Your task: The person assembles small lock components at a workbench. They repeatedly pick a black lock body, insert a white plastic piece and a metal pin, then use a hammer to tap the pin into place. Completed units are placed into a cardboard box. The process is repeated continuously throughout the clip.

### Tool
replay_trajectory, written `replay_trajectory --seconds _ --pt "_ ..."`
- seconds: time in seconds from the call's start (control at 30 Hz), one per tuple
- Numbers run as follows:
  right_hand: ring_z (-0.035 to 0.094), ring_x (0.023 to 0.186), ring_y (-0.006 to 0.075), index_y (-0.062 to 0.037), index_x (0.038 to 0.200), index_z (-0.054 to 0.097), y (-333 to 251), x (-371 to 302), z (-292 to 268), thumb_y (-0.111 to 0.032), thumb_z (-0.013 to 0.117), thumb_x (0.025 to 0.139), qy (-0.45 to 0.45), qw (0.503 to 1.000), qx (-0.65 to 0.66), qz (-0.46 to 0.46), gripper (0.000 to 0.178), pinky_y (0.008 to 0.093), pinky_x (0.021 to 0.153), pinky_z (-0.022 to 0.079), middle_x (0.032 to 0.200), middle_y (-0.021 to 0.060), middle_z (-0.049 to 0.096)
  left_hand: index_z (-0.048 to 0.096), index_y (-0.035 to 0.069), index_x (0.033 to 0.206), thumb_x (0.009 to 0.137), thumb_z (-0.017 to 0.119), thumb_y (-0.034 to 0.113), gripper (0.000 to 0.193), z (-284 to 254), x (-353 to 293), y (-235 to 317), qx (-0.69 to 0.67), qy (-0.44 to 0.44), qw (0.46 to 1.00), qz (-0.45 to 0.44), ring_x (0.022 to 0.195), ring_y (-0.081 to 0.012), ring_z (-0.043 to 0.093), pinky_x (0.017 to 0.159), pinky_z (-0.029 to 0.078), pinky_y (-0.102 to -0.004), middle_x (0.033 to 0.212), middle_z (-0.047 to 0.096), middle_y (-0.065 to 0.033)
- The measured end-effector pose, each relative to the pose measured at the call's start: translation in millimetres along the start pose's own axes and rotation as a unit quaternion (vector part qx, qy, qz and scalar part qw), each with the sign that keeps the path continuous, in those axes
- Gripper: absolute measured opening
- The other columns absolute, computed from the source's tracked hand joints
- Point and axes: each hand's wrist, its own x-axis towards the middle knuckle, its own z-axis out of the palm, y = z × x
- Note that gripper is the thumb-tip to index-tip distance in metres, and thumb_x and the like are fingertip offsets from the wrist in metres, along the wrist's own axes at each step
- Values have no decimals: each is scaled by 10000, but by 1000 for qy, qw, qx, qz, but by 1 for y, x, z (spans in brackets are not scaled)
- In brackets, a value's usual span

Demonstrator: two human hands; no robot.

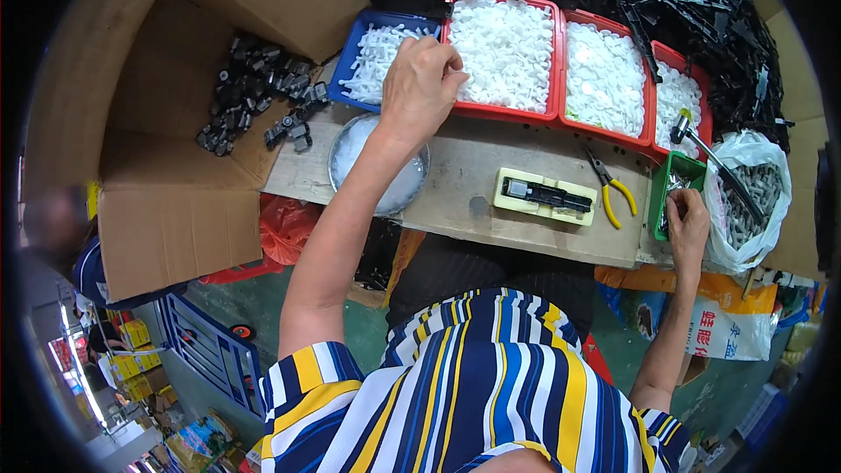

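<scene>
Here, left hand [420, 88] fingers pinched over red tray [504, 109], right hand [688, 223] fingers curled in green bin [659, 201].

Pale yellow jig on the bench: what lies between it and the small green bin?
In the head view, yellow-handled pliers lie on the bench between the jig and the green bin, where the right hand reaches.

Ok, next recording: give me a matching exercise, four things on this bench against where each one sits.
Things:
1. left hand
2. right hand
3. yellow-handled pliers
4. small black parts

Places:
A. inside the open cardboard box
B. at the green bin
C. lying on the wooden board, right of the yellow fixture
D. over the edge of a red tray of white pieces

Pairs: 1-D, 2-B, 3-C, 4-A
</scene>
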Motion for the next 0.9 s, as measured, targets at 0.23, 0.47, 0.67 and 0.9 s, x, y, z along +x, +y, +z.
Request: replay_trajectory --seconds 0.23,0.47,0.67,0.9 --pt "512 691 96 10 985 626 -5 -2 -9 -55 655 924 24 997 53 43 94 262 631 438 809 23 594 682 3 860 816 731 74 97 -3 8 7 -54 27 998 32 746 -207 599 669 471 -330 805 652 -80" --pt "542 793 46 -19 1117 684 -54 1 -7 11 646 909 57 947 309 68 214 206 714 440 934 -14 632 681 -7 1054 933 692 110 169 0 -1 50 -514 -78 834 -188 775 -86 630 684 489 -219 910 697 -41" --pt "620 836 83 28 1041 676 -138 5 8 52 660 892 -2 839 544 22 152 224 748 487 959 41 676 665 -13 1113 950 674 111 205 26 -43 97 -736 -155 564 -340 820 -122 661 724 531 -213 959 703 -79" --pt "625 846 110 21 980 686 -168 3 29 56 700 867 4 811 584 -33 119 241 724 492 956 72 672 655 24 1058 978 640 134 136 44 -83 126 -840 -137 345 -397 810 -121 659 750 561 -219 941 690 -60"
